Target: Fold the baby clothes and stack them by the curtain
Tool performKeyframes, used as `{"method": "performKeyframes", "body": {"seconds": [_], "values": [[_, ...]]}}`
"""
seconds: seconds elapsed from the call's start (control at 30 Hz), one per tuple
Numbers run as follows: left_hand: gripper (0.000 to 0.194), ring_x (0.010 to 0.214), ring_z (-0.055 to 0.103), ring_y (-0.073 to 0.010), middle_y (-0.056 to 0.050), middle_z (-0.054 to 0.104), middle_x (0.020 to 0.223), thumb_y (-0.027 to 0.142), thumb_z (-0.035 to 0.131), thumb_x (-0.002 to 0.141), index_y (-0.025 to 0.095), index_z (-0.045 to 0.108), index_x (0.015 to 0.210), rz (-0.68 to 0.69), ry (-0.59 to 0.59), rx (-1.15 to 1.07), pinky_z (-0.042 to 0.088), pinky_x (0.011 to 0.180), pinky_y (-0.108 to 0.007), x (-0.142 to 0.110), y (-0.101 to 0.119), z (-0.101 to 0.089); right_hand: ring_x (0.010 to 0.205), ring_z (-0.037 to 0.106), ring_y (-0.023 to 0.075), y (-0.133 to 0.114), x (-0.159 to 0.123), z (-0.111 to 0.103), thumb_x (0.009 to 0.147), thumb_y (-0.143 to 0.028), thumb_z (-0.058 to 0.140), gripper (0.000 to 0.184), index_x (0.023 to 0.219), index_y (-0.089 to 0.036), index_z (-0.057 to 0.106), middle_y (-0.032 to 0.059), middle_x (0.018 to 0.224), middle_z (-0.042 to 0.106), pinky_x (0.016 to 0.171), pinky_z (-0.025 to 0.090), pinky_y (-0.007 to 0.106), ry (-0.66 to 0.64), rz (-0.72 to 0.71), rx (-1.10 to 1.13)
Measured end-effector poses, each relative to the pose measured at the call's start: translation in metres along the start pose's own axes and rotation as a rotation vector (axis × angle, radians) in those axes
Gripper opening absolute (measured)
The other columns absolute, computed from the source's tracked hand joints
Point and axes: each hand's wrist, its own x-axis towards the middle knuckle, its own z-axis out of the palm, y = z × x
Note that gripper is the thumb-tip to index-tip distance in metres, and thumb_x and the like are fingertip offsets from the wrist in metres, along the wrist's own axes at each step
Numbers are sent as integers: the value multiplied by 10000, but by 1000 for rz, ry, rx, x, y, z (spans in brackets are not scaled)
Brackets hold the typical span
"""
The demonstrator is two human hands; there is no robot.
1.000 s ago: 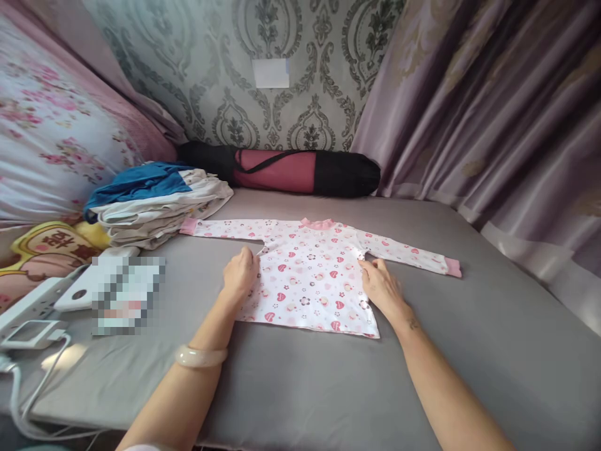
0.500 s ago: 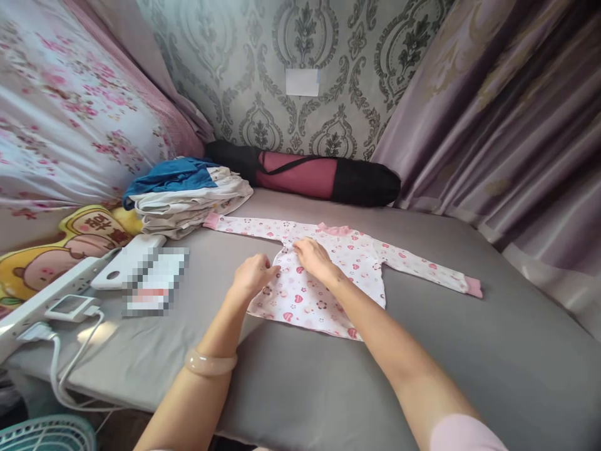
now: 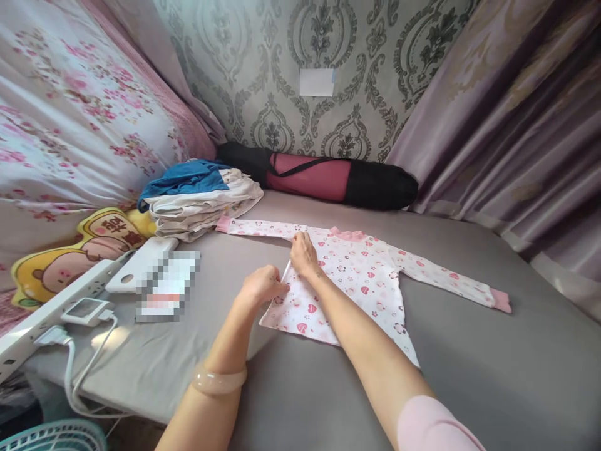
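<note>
A white long-sleeved child's shirt (image 3: 347, 275) with pink hearts and flowers lies spread on a grey sheet, its pink collar pointing away from me. Both sleeves stretch out sideways and end in pink cuffs. My left hand (image 3: 265, 285) pinches the shirt's left side edge, partway down the body. Farther up that same edge, near the left armpit, my right hand (image 3: 304, 254) grips the fabric with closed fingers. Between the two hands the edge is drawn straight. My right forearm covers part of the shirt's front.
Folded clothes (image 3: 201, 197) are stacked at the back left. A black and maroon long bag (image 3: 310, 178) lies along the wall. At left are a power strip (image 3: 61, 313) with cables, a white power bank (image 3: 141, 266), a blurred flat item (image 3: 171, 285) and a yellow cushion (image 3: 56, 269).
My right hand has moved from the shirt's upper front to its left edge and closed there. My left hand sits slightly lower along the edge. The view has shifted a little left.
</note>
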Motion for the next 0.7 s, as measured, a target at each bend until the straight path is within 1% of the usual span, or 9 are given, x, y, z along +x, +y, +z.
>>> {"method": "performKeyframes", "body": {"seconds": [0.1, 0.3, 0.37, 0.43, 0.47, 0.53, 0.6, 0.63, 0.7], "values": [[160, 713, 635, -227, -73, 706, 735, 363, 648, 671, 205, 660, 654, -6, -87, 22, 375, 551, -273, 2, -10, -4, 1058, 509, 221, 1, -3, 8, 1004, -294, 338, 259, 1102, -175, 546, 99, 1143, 566, 920, 403, 311, 56, -81, -27], [287, 658, 603, -212, -45, 656, 644, 475, 632, 664, 192, 652, 621, 42, -198, 83, 370, 550, -274, 6, -25, -10, 1128, 479, 257, 0, -4, 9, 982, -398, 394, 347, 1162, -148, 554, 133, 1208, 542, 982, 398, 378, 2, -91, -18], [347, 671, 604, -221, -51, 659, 680, 535, 598, 704, 193, 654, 679, 38, -144, 108, 374, 551, -278, 3, -20, -11, 1174, 479, 248, 7, -6, 1, 979, -398, 400, 363, 1215, -157, 533, 130, 1263, 535, 1009, 396, 380, -80, -100, 93], [410, 696, 607, -237, -65, 664, 719, 574, 486, 804, 200, 644, 748, 31, 20, 141, 389, 562, -294, -1, -7, -7, 1231, 469, 218, 20, -13, -13, 983, -373, 386, 392, 1301, -164, 479, 124, 1341, 512, 1033, 390, 353, -136, -120, 221], [436, 719, 611, -245, -73, 667, 739, 563, 405, 861, 203, 638, 782, 67, 124, 157, 405, 583, -306, -2, 1, -2, 1259, 457, 202, 29, -20, -21, 985, -347, 370, 405, 1338, -164, 448, 120, 1374, 496, 1044, 384, 338, -131, -123, 259], [465, 844, 623, -257, -93, 687, 855, 484, 273, 943, 202, 640, 896, 270, 287, 177, 452, 691, -335, -1, 16, 15, 1301, 430, 187, 50, -37, -37, 983, -295, 342, 423, 1375, -154, 415, 122, 1412, 475, 1065, 363, 326, -63, -98, 243], [450, 1081, 584, -269, -123, 669, 1113, 400, 251, 968, 185, 631, 1079, 527, 334, 216, 445, 890, -369, 6, 28, 37, 1338, 393, 207, 77, -57, -52, 982, -287, 320, 443, 1387, -132, 416, 138, 1433, 461, 1099, 319, 357, 3, -21, 129], [452, 1211, 518, -284, -137, 607, 1268, 385, 269, 969, 174, 603, 1188, 589, 323, 250, 403, 987, -397, 10, 31, 48, 1364, 362, 229, 90, -67, -59, 985, -314, 314, 470, 1400, -114, 407, 153, 1457, 436, 1120, 284, 385, 9, 31, 59], [498, 1381, 348, -321, -139, 434, 1473, 402, 287, 974, 184, 501, 1367, 569, 292, 319, 292, 1102, -458, 17, 32, 65, 1431, 243, 277, 118, -86, -71, 994, -400, 280, 567, 1455, -77, 345, 173, 1533, 328, 1162, 174, 453, -40, 132, -65]]}}
